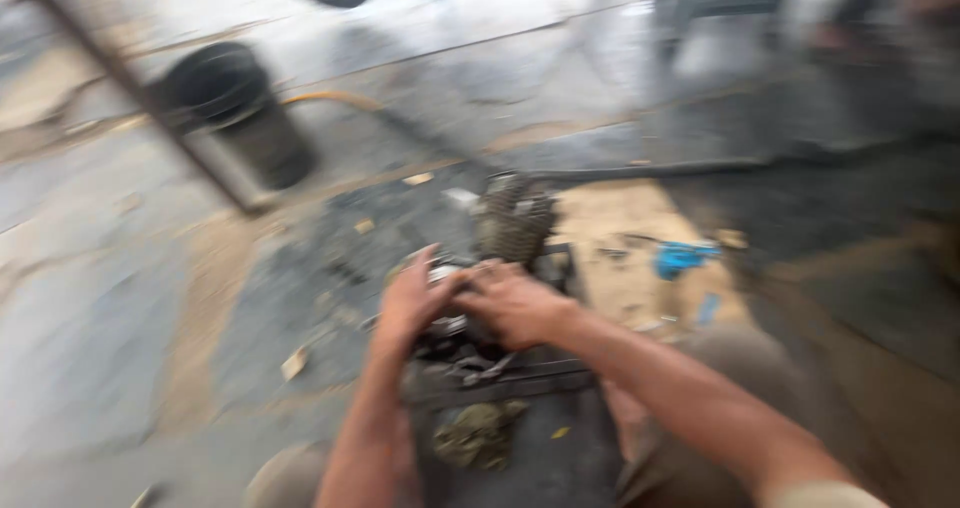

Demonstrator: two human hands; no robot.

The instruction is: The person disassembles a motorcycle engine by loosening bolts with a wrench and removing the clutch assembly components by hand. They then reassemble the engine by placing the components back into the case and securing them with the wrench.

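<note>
Small engine (505, 258) sits on the floor (90, 298) right in front of them, finned cylinder at the far end. Left hand (412, 298) and right hand (515, 305) both pressed on its near casing; too blurry to tell the grip. Looks mid-job. Blue scrap (682, 258) lies right, black bucket (235, 113) far left.

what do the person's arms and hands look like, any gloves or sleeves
No gloves: the left hand and right hand are both bare, with no visible rings or watch, though the frame is blurred. Forearms are uncovered; a light beige sleeve edge shows on the right arm.
</note>
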